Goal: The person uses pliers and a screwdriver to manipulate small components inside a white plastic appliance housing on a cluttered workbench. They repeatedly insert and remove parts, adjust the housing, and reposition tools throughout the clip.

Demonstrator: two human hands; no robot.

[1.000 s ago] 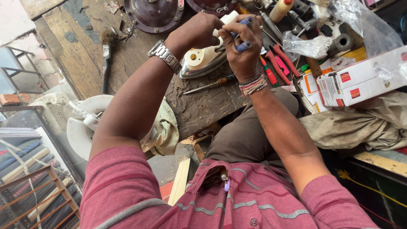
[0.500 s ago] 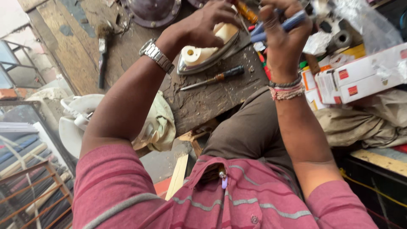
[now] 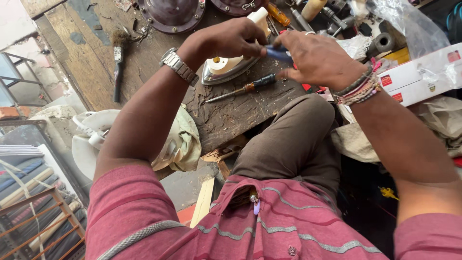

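A cream and chrome clothes iron (image 3: 230, 69) lies on its side on the worn wooden workbench (image 3: 144, 53). My left hand (image 3: 230, 39), with a metal watch at the wrist, hovers over the iron and pinches the tip of a blue-handled tool (image 3: 278, 53). My right hand (image 3: 320, 60), with bead bracelets at the wrist, grips the same blue handle just right of the iron. A screwdriver with a dark and amber handle (image 3: 243, 88) lies on the bench under both hands.
Two round metal covers (image 3: 172, 14) sit at the bench's far edge, a brush (image 3: 117, 62) at the left. Tools and a clear bag (image 3: 404, 24) crowd the back right; white and red boxes (image 3: 423, 72) lie right. A white fan part (image 3: 91, 139) sits lower left.
My right hand has come down and left from above the boxes toward the iron. My left hand has left the iron's body and now meets the blue tool's tip.
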